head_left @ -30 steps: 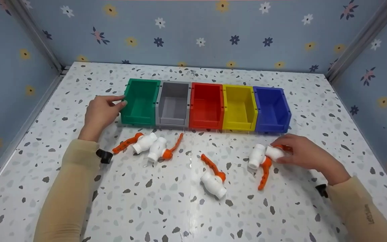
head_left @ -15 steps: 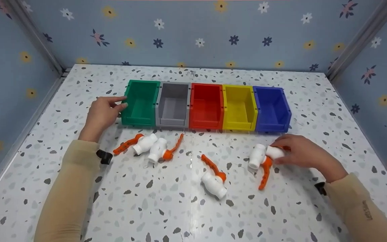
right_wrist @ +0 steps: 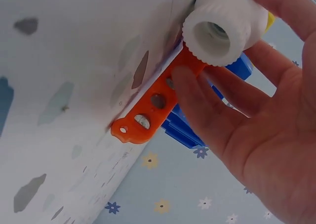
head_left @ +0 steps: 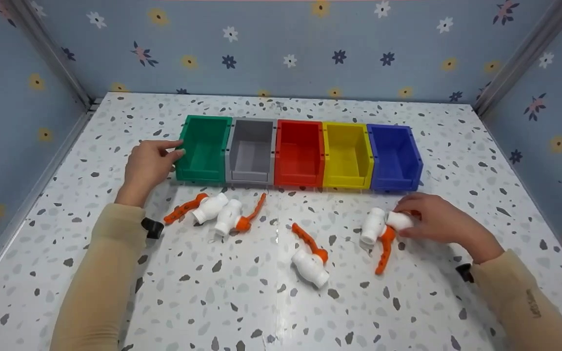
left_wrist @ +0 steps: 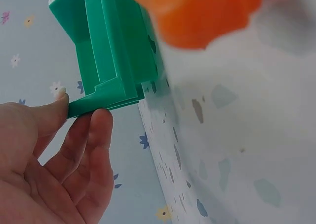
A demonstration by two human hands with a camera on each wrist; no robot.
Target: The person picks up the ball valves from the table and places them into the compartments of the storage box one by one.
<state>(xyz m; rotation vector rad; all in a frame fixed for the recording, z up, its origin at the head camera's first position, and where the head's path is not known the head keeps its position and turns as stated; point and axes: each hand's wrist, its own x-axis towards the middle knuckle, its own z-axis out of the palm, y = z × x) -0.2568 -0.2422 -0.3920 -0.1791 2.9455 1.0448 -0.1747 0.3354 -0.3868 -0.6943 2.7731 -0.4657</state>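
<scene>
Speckled white table (head_left: 203, 297), flowered walls (head_left: 261, 44)

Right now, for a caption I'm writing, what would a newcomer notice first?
A row of five bins, green, gray, red, yellow and blue, stands toward the back of the speckled table. In front lie five white valves with orange handles: two pairs, one alone. The left hand pinches the green bin's edge; the right hand holds the rightmost valve.
</scene>
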